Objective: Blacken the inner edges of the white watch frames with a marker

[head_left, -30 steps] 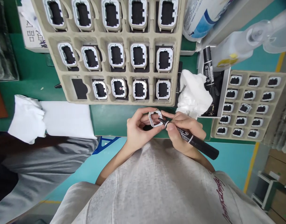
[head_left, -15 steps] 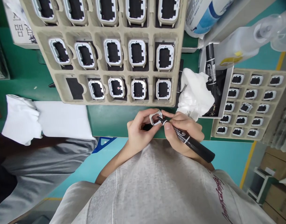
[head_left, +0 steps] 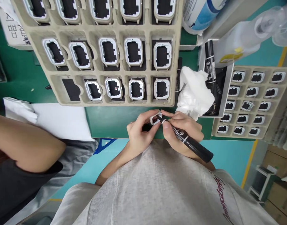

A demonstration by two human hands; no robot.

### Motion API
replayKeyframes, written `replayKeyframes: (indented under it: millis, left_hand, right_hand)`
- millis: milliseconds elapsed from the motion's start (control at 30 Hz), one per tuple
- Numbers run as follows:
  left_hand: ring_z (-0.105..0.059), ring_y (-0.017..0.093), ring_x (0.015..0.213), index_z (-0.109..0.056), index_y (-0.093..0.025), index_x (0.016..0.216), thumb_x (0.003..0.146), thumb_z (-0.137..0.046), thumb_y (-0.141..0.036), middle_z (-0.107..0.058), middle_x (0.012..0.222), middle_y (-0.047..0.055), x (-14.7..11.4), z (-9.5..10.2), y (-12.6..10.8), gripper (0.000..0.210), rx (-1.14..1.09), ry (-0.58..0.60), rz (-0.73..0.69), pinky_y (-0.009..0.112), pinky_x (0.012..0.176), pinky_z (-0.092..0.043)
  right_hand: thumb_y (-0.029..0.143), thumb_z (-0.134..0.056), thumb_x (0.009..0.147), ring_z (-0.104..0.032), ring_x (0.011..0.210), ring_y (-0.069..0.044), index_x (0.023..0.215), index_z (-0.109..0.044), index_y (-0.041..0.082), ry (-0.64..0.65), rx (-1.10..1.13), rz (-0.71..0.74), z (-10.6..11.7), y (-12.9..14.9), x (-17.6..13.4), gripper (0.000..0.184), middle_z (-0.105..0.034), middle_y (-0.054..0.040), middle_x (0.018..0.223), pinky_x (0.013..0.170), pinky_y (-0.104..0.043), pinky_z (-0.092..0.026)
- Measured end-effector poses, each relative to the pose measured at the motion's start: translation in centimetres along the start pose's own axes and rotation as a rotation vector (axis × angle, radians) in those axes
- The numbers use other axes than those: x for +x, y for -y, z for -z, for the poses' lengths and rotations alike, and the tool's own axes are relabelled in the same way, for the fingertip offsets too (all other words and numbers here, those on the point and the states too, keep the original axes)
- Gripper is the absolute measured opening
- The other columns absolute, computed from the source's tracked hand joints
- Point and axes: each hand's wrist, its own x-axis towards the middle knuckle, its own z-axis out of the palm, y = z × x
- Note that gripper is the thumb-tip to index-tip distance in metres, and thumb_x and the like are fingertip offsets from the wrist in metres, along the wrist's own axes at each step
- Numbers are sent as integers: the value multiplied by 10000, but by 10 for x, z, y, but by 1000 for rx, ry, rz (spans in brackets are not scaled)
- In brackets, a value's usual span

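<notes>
A small white watch case frame (head_left: 153, 119) is pinched between the thumb and fingers of my left hand (head_left: 140, 130), just over the table's front edge. My right hand (head_left: 180, 129) is closed around a black marker pen (head_left: 189, 142), its tip reaching into the frame's opening. The exact contact point is too small to make out. Beyond both hands lies a beige moulded tray (head_left: 91, 103) with rows of similar watch frames (head_left: 136, 89). One front-left pocket (head_left: 71, 90) of it shows only its black bottom.
Crumpled white tissue (head_left: 192, 92) lies right of the tray, beside a box (head_left: 224, 113) holding another black marker (head_left: 210, 62). A second tray (head_left: 261, 135) of frames and a spray bottle (head_left: 241, 40) are at right. At left are white paper (head_left: 61, 120) and a co-worker's arm (head_left: 26, 140).
The co-worker's arm has come into view at left. The watch frame in my left hand has tilted slightly, with the marker still inside it. The view has shifted a little.
</notes>
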Motion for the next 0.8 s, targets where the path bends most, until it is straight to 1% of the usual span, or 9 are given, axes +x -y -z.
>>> replayKeyframes:
  millis: [167, 300, 500, 667, 800]
  left_hand:
    - [-954, 161, 914, -843, -268, 1443, 1142, -915, -249, -976, 1212, 16, -1, 0, 1, 310, 47, 7, 1, 221, 888, -775]
    - [-954, 168, 929, -844, -269, 1439, 1152, -902, -263, -976, 1221, 21, -2, -1, 1, 292, 54, 13, 12, 237, 900, -782]
    - [-954, 166, 956, -842, -280, 1462, 1141, -903, -209, -975, 1248, 18, -2, 0, -1, 335, 43, 20, 13, 243, 921, -782]
    - [-928, 148, 890, -840, -286, 1461, 1161, -879, -213, -972, 1223, 11, -2, 0, -2, 311, 76, 17, -2, 242, 869, -768]
    - [-925, 148, 880, -840, -286, 1454, 1166, -876, -228, -971, 1222, 12, -2, -1, -2, 296, 100, 16, -11, 244, 856, -765]
  right_hand:
    - [72, -843, 1071, -888, 785, -211, 1123, -770, 284, -12, -8, -12, 0, 0, -2, 230, -791, 41, 849, 901, -460, -898]
    - [83, -848, 1073, -926, 833, -235, 1126, -765, 289, -11, -25, -12, -1, -1, -3, 228, -828, 31, 870, 869, -451, -889]
    - [58, -849, 1053, -908, 802, -222, 1118, -762, 287, -27, -14, -26, -3, -2, -3, 253, -831, 31, 881, 862, -441, -877]
    - [21, -835, 1039, -882, 781, -213, 1111, -764, 264, -26, 15, 8, -4, -3, -2, 263, -802, 25, 860, 909, -462, -895]
    - [41, -830, 1053, -855, 748, -197, 1108, -760, 270, -26, 2, -1, -4, -2, -1, 246, -793, 37, 848, 892, -457, -896]
